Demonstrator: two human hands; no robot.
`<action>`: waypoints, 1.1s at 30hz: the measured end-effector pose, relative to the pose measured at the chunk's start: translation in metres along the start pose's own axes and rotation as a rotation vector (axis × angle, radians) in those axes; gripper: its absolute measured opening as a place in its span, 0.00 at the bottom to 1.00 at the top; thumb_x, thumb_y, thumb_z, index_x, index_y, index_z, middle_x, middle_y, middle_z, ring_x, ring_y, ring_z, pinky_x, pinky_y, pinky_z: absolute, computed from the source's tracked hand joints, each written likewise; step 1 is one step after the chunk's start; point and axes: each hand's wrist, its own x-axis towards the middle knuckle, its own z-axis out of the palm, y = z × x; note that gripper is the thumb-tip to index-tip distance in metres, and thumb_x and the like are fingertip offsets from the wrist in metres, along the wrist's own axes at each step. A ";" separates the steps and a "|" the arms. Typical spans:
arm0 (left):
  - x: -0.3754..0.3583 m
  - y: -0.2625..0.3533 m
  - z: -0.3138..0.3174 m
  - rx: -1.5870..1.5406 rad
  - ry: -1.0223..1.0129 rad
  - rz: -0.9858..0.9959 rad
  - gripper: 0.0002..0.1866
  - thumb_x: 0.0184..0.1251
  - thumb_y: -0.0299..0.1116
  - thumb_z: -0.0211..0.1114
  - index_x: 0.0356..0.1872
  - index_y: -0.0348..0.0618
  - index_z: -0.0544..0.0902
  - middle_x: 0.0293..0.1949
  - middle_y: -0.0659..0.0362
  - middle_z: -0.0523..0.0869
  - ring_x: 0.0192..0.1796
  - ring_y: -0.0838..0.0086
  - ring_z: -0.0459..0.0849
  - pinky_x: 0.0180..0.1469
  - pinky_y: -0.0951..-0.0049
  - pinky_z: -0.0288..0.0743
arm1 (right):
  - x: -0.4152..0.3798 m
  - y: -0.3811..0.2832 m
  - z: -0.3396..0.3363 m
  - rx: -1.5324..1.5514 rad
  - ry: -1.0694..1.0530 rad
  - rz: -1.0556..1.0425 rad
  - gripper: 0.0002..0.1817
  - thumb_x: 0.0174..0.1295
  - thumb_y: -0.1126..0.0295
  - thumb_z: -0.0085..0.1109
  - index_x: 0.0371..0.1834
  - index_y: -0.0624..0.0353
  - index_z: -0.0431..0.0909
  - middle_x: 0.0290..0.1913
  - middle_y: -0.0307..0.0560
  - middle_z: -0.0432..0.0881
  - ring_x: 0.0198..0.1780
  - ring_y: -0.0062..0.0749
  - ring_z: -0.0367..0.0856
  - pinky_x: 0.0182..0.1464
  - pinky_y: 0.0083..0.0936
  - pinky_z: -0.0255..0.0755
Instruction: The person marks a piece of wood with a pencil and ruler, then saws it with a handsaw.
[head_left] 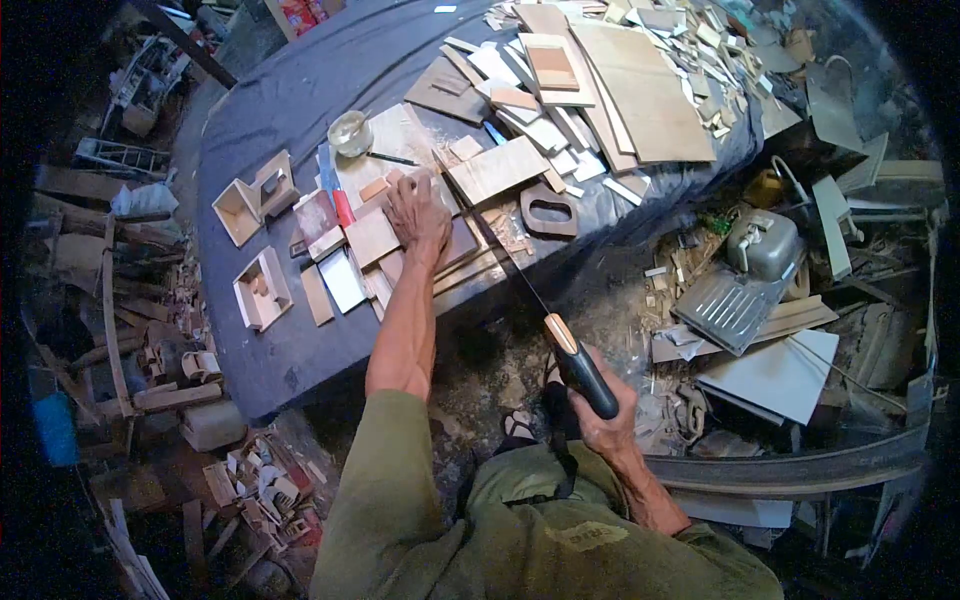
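Note:
My right hand (608, 408) is closed round the dark handle of a handsaw (574, 355). Its thin blade slants up and left across the table edge, passing beside a pale wooden board (500, 169). My left hand (418, 214) bears down with bent fingers on a piece of wood just left of the blade, its palm side hidden. Small wooden blocks (374, 188) lie by those fingertips, and a square wooden piece (371, 237) sits beside the wrist. To the right of the blade lies a separate wooden saw handle (549, 211).
Small open wooden boxes (262, 288) stand on the dark table cover (330, 365) at left. A glass jar (350, 134) sits behind my left hand. Boards and offcuts (640, 95) pile up at the back right. A metal sink (735, 300) lies among scrap on the right.

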 end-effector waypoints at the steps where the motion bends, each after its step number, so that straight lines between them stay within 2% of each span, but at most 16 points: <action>1: -0.003 -0.005 0.002 -0.006 0.041 0.051 0.16 0.70 0.40 0.58 0.53 0.48 0.83 0.50 0.51 0.77 0.55 0.55 0.73 0.63 0.50 0.64 | 0.000 0.002 0.001 0.016 0.005 0.003 0.36 0.52 0.80 0.65 0.69 0.59 0.73 0.48 0.54 0.87 0.42 0.28 0.84 0.49 0.25 0.77; 2: -0.008 -0.010 0.004 -0.010 0.076 0.100 0.17 0.70 0.41 0.58 0.54 0.48 0.84 0.50 0.51 0.77 0.55 0.55 0.73 0.63 0.50 0.64 | -0.002 0.000 0.001 0.008 -0.008 0.045 0.36 0.52 0.80 0.65 0.69 0.59 0.73 0.48 0.54 0.87 0.42 0.28 0.84 0.49 0.25 0.77; 4: -0.009 -0.006 0.002 -0.060 0.061 0.031 0.15 0.69 0.39 0.58 0.52 0.50 0.84 0.49 0.51 0.77 0.55 0.55 0.73 0.64 0.49 0.63 | 0.000 -0.007 -0.001 -0.011 -0.035 0.117 0.36 0.52 0.80 0.65 0.70 0.59 0.74 0.48 0.54 0.87 0.43 0.27 0.85 0.49 0.25 0.77; 5: -0.006 -0.003 0.001 -0.085 0.059 -0.007 0.14 0.69 0.38 0.59 0.50 0.50 0.85 0.48 0.52 0.77 0.55 0.55 0.73 0.64 0.49 0.62 | -0.001 -0.002 0.001 0.012 -0.006 0.059 0.35 0.53 0.80 0.64 0.69 0.59 0.74 0.48 0.54 0.87 0.44 0.25 0.85 0.49 0.24 0.77; 8: -0.001 -0.005 0.006 -0.132 0.010 -0.042 0.12 0.69 0.38 0.59 0.47 0.49 0.86 0.48 0.50 0.77 0.55 0.54 0.73 0.63 0.50 0.64 | 0.002 -0.002 0.003 0.010 -0.018 0.062 0.33 0.54 0.80 0.63 0.68 0.58 0.75 0.49 0.54 0.87 0.46 0.24 0.85 0.50 0.24 0.77; 12: 0.004 -0.008 0.011 -0.121 -0.012 -0.014 0.12 0.68 0.39 0.60 0.43 0.45 0.87 0.48 0.49 0.77 0.56 0.53 0.72 0.62 0.52 0.65 | 0.038 -0.021 0.016 -0.009 0.015 0.075 0.33 0.54 0.80 0.61 0.69 0.58 0.75 0.50 0.53 0.87 0.48 0.25 0.85 0.51 0.23 0.77; 14: 0.002 -0.007 0.007 -0.112 -0.024 -0.028 0.13 0.67 0.39 0.59 0.44 0.44 0.86 0.49 0.49 0.77 0.56 0.53 0.72 0.63 0.52 0.65 | 0.048 -0.025 0.018 0.027 -0.015 0.133 0.33 0.54 0.80 0.60 0.69 0.58 0.74 0.50 0.52 0.87 0.49 0.25 0.85 0.51 0.23 0.76; 15: 0.002 -0.004 0.004 -0.110 -0.026 -0.035 0.13 0.67 0.39 0.59 0.44 0.43 0.86 0.49 0.49 0.77 0.57 0.52 0.72 0.63 0.52 0.65 | 0.047 -0.020 0.019 -0.047 -0.011 0.066 0.34 0.54 0.80 0.59 0.70 0.59 0.73 0.49 0.50 0.88 0.45 0.23 0.83 0.50 0.21 0.76; 18: 0.003 -0.002 0.006 -0.073 -0.046 -0.069 0.14 0.67 0.39 0.59 0.45 0.44 0.85 0.51 0.48 0.77 0.58 0.52 0.72 0.63 0.52 0.65 | 0.039 -0.019 0.020 -0.006 -0.042 0.095 0.35 0.54 0.80 0.59 0.70 0.57 0.73 0.46 0.49 0.87 0.42 0.23 0.82 0.47 0.22 0.76; 19: 0.004 -0.001 0.006 -0.063 -0.058 -0.074 0.14 0.68 0.39 0.58 0.47 0.44 0.84 0.52 0.47 0.76 0.60 0.52 0.71 0.64 0.52 0.64 | 0.036 -0.012 0.022 -0.011 -0.010 -0.003 0.35 0.53 0.80 0.61 0.70 0.56 0.74 0.44 0.49 0.87 0.40 0.23 0.82 0.45 0.23 0.77; 22: 0.002 0.001 0.003 -0.085 -0.048 -0.089 0.14 0.68 0.39 0.58 0.47 0.44 0.83 0.52 0.47 0.76 0.60 0.52 0.71 0.65 0.53 0.64 | 0.020 -0.005 0.019 -0.013 0.007 -0.062 0.35 0.54 0.81 0.62 0.70 0.56 0.74 0.44 0.49 0.87 0.40 0.24 0.83 0.46 0.25 0.78; 23: 0.002 0.002 0.002 -0.078 -0.051 -0.084 0.14 0.68 0.39 0.57 0.47 0.44 0.83 0.51 0.47 0.76 0.60 0.52 0.71 0.65 0.53 0.63 | 0.011 -0.006 0.016 0.027 0.004 0.018 0.34 0.54 0.81 0.63 0.70 0.57 0.74 0.46 0.49 0.87 0.42 0.25 0.83 0.48 0.25 0.78; 26: 0.000 0.001 0.003 -0.060 -0.051 -0.070 0.13 0.68 0.38 0.58 0.47 0.44 0.83 0.51 0.48 0.76 0.59 0.52 0.71 0.65 0.53 0.63 | -0.006 0.012 0.005 0.012 0.013 -0.012 0.34 0.55 0.81 0.64 0.69 0.56 0.73 0.48 0.50 0.87 0.44 0.26 0.84 0.51 0.25 0.77; 29: 0.002 0.003 0.001 -0.050 -0.015 -0.043 0.13 0.67 0.37 0.58 0.48 0.44 0.82 0.51 0.48 0.76 0.59 0.52 0.71 0.64 0.53 0.63 | -0.003 -0.005 0.002 -0.006 -0.006 -0.036 0.34 0.56 0.80 0.64 0.70 0.55 0.73 0.48 0.50 0.87 0.46 0.24 0.84 0.51 0.24 0.77; 32: -0.003 0.000 0.001 -0.054 0.023 -0.010 0.14 0.67 0.37 0.58 0.48 0.44 0.82 0.50 0.48 0.76 0.58 0.52 0.71 0.64 0.52 0.63 | -0.002 -0.024 -0.002 0.040 -0.044 0.125 0.34 0.55 0.80 0.65 0.71 0.61 0.73 0.56 0.53 0.84 0.53 0.29 0.82 0.56 0.26 0.75; 33: -0.002 -0.001 0.000 -0.067 0.020 -0.009 0.14 0.66 0.37 0.58 0.48 0.44 0.82 0.50 0.48 0.76 0.58 0.52 0.71 0.64 0.52 0.63 | 0.000 -0.019 -0.004 0.018 -0.050 0.077 0.34 0.57 0.79 0.65 0.71 0.60 0.72 0.54 0.52 0.85 0.51 0.27 0.82 0.54 0.25 0.75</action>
